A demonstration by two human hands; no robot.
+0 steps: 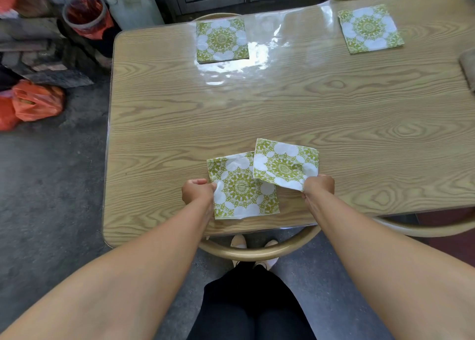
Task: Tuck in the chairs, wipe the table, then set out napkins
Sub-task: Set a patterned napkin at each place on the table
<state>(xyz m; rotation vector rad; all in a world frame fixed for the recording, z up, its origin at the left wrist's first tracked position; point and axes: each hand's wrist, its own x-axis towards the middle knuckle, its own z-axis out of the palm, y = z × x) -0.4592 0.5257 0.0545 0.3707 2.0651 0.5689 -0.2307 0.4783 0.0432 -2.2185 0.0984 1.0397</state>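
Observation:
On the wooden table, two green-and-white patterned napkins lie flat along the far side, one at the far left and one at the far right. Near the front edge, my left hand pinches the left edge of a third napkin that rests on the table. My right hand grips the near corner of a fourth napkin, which is lifted and overlaps the third one's right corner. A chair back is tucked under the table edge right in front of me.
More chair backs show at the near right and behind the far side. A brownish object sits at the table's right edge. Orange plastic bags, a bucket, a white jerrycan and stacked wood stand on the floor at the left.

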